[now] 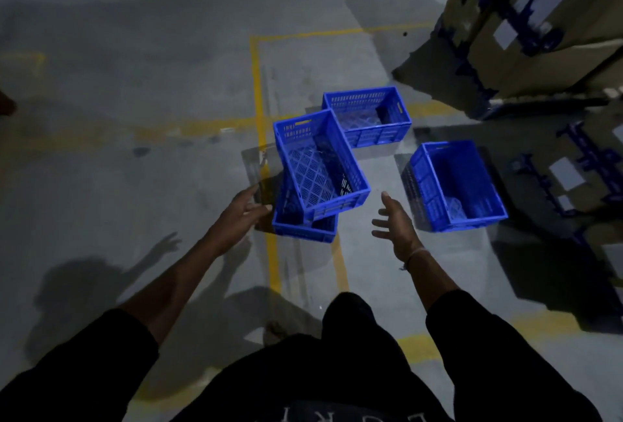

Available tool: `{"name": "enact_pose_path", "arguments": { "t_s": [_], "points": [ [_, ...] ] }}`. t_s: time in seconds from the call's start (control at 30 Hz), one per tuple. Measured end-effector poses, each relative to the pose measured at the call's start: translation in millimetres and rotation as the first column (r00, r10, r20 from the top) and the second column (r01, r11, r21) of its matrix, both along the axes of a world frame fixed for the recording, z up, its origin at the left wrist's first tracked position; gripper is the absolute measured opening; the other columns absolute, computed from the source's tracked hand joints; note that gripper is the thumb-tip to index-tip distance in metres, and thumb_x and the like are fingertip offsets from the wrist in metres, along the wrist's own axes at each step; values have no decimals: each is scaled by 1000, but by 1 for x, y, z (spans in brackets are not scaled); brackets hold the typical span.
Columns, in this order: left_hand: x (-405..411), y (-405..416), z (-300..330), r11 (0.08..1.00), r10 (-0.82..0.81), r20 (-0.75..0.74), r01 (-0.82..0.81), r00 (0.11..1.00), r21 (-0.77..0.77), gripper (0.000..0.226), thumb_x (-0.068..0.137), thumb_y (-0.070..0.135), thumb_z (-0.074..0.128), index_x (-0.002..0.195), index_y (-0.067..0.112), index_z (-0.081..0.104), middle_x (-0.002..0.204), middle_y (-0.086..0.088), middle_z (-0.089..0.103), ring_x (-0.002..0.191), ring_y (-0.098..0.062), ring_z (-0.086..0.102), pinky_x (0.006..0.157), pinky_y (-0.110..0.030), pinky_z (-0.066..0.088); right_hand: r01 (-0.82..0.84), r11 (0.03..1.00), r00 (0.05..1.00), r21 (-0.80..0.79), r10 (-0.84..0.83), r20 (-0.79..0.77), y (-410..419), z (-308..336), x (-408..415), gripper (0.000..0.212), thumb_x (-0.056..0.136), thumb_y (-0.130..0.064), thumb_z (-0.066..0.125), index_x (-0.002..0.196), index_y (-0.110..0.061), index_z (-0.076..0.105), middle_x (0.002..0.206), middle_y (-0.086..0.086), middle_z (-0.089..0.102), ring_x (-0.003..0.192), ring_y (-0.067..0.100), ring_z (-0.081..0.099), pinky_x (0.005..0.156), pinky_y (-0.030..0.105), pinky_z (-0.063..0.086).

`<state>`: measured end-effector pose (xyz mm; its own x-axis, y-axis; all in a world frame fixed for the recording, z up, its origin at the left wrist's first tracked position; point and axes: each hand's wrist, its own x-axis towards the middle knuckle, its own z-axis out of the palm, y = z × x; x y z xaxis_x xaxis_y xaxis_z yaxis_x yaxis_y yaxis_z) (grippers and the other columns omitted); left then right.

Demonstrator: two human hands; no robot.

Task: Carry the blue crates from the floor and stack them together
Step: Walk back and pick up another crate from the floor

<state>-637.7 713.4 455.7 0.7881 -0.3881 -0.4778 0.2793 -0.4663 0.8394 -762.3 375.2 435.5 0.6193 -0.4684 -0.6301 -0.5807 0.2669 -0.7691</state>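
Near the middle of the frame, a perforated blue plastic crate [320, 165] sat skewed and tilted on top of a second blue plastic crate [303, 224] on the grey concrete floor [135, 118], only the lower crate's near end and left edge showing beneath it. The left hand [241, 216] reached in from the lower left with fingers spread and loose, its fingertips at or just beside the left near corner of the lower crate; whether they touched it could not be told. The right hand [396, 224] hovered open, fingers splayed, gripping nothing, in the gap between the stacked pair and a third blue crate [455, 185] standing alone at centre right. A fourth blue crate [367, 116] stood just behind the stack, towards the upper centre. All four had slotted walls and lattice bottoms, open tops, and small yellow strips near the rims of two. Pale letters on the person's black shirt [337, 388] at the bottom edge were too cropped to read. Yellow painted lines [258, 84] crossed the floor under the crates.
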Motion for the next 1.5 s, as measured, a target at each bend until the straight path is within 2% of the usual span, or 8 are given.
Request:
{"name": "enact_pose_path", "arguments": {
  "t_s": [0.23,0.4,0.53,0.63,0.77,0.97,1.23,1.5],
  "points": [
    [133,-42,-6,972,-229,32,227,973,67,75,96,37,68,159,24,30,161,-8,36,136,-24,50,110,-48,47,141,990,990,9,-141,1,5,-25,78,44,99,-60,48,131,-30,49,134,9,51,112,31,61,96,56,54],
    [219,-74,-24,944,-317,38,311,948,114,98,73,62,71,157,28,35,158,-6,40,131,-22,55,106,-49,50,259,965,966,38,-258,-26,-8,-60,131,58,98,-61,48,143,-25,46,138,9,49,113,32,61,95,55,54],
    [282,-104,-34,862,-494,67,478,867,169,75,86,56,72,149,39,36,159,-1,36,131,-16,50,96,-32,46,369,928,929,55,-367,-49,-16,-81,169,57,98,-63,47,142,-26,46,138,9,49,107,28,62,93,54,55],
    [331,-126,-51,796,-585,37,565,810,217,106,68,84,66,156,36,32,165,4,26,135,-16,49,103,-38,48,442,894,897,70,-439,-61,-18,-93,190,60,99,-62,46,145,-25,43,141,9,48,110,30,61,93,53,55],
    [387,-166,-82,698,-698,34,669,715,256,78,96,47,64,161,28,25,167,1,20,143,-21,42,111,-47,43,520,851,853,71,-511,-108,-14,-115,212,71,98,-63,47,155,-24,33,149,10,45,113,32,60,88,50,54],
    [486,-226,-169,495,-861,77,795,503,351,74,103,39,56,163,21,18,170,-2,14,153,-24,27,119,-51,32,623,781,769,37,-603,-211,-8,-191,264,72,98,-61,51,158,-28,28,154,10,41,119,38,57,83,47,52],
    [609,-278,-346,262,-965,122,804,233,534,79,101,39,57,162,10,15,168,-18,17,155,-36,15,124,-51,20,567,781,701,-261,-624,-345,15,-345,333,77,98,-57,53,160,-22,25,158,17,23,140,43,37,116,49,35],
    [654,-316,-464,201,-963,-35,796,268,570,87,103,31,59,162,35,-5,170,-13,-13,153,-45,12,112,-62,32,549,740,598,-388,-672,-437,12,-460,342,79,97,-57,55,161,-27,18,163,14,7,139,50,34,111,58,37]
  ]
}}
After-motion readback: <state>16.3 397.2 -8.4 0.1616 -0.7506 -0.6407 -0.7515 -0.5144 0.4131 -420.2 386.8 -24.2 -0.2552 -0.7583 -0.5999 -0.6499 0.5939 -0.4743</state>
